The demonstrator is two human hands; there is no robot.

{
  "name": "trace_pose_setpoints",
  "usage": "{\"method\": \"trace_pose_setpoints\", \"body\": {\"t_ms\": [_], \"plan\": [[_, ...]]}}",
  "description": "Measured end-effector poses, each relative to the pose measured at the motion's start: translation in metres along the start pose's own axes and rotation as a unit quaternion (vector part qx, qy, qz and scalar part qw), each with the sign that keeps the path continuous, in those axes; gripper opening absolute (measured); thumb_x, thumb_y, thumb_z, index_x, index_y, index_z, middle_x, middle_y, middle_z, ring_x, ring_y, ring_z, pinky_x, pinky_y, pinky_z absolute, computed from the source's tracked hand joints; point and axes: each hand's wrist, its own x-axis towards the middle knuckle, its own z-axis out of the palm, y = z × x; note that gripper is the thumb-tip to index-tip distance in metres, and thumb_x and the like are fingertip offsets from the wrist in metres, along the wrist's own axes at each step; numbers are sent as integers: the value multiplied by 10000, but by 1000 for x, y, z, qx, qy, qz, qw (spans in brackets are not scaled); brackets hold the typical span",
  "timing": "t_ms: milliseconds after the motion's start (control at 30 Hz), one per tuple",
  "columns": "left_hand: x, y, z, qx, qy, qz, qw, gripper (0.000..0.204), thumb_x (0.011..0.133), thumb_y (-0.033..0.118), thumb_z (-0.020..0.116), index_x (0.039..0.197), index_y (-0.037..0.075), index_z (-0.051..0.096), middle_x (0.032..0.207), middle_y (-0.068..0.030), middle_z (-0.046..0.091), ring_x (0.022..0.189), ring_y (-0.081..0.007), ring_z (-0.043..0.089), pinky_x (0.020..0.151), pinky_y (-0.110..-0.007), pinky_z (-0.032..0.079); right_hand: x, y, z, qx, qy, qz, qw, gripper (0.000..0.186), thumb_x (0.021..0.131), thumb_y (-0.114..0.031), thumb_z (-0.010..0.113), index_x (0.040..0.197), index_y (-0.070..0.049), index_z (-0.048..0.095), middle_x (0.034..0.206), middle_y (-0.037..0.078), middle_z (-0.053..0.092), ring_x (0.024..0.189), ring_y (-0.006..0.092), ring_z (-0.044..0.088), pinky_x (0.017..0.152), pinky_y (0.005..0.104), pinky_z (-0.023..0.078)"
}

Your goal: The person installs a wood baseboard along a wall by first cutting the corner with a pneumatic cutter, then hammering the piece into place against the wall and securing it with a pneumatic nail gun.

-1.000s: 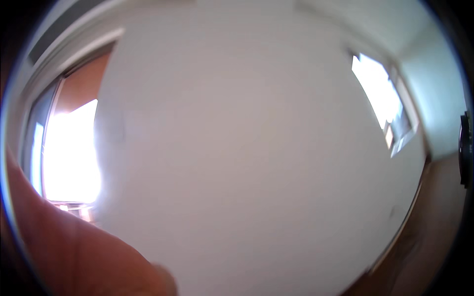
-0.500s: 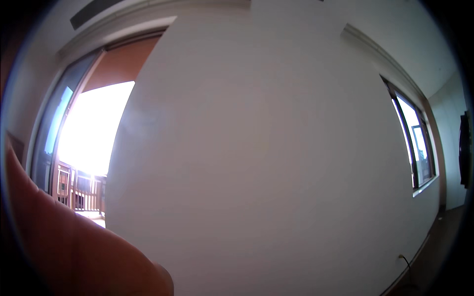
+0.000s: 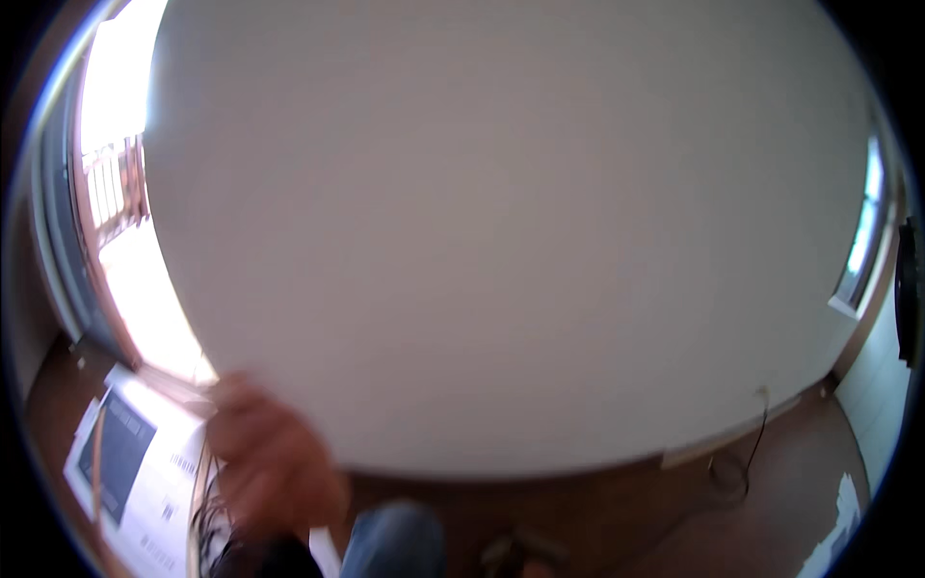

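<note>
Below the large white wall [image 3: 501, 222] that fills most of the view, we find one hand [image 3: 275, 462] raised close to the lens, blurred and reddish. We take it for the left hand by its place left of centre, though the blur leaves this open. We cannot tell whether its fingers are open or closed, nor whether it grips anything. The right hand does not appear.

Left of the wall's lower edge, a white printed carton [image 3: 145, 472] with a dark panel lies on the brown floor [image 3: 597, 520]; it is the thing nearest the hand, just beside it in the picture, and we cannot confirm contact. Under the wall's lower edge, at centre, a blue-clad knee [image 3: 390, 539] shows. Right of that, along the foot of the wall, a dark cable [image 3: 737, 462] loops on the floor, and white sheets [image 3: 833, 530] lie further right. Left of the wall, a bright glass door [image 3: 116, 222] opens to a railing.

Risks noted, as our judgement:
- The head is turned toward the wall, not toward the carton, so a reach for it may miss or knock it.
- The hand so near the lens could strike or smear the camera.
- The loose cable is a trip hazard for anyone stepping right along the wall.
- Glare from the door may hide detail beside the carton.
</note>
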Motion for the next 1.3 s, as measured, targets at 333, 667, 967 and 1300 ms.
{"method": "trace_pose_setpoints", "body": {"t_ms": [333,667,967,1300], "plan": [[-513,-9,113,-278,-358,-828,331,312,1047,263,626,1249,26,632,1080,-85,679,948,-170,684,802,-286,554,56,75,62,-114,-41,-35,992,675,889,-388,757,1380,30,557,1515,260,477,1423,453,405,1225,485,325],[-608,11,152,-227,-188,-920,260,430,1043,477,610,1221,86,624,1154,-53,698,1023,-190,696,876,-363,544,37,66,58,-70,-3,-49,996,548,838,-247,805,1269,35,617,1358,245,558,1292,468,480,1119,523,409],[-619,-6,162,-190,-226,-905,305,391,1053,411,618,1164,38,656,1131,-71,709,958,-179,700,777,-343,545,24,30,60,-116,68,-24,991,601,872,-322,778,1354,-16,592,1382,234,587,1272,443,538,1079,503,453],[-615,3,179,-197,-219,-906,304,500,1122,423,420,1137,-41,604,1010,-119,730,885,-203,671,768,-359,541,80,-140,112,46,-65,-3,997,653,976,-438,665,1412,3,460,1322,309,614,1168,471,627,964,511,527]]}}
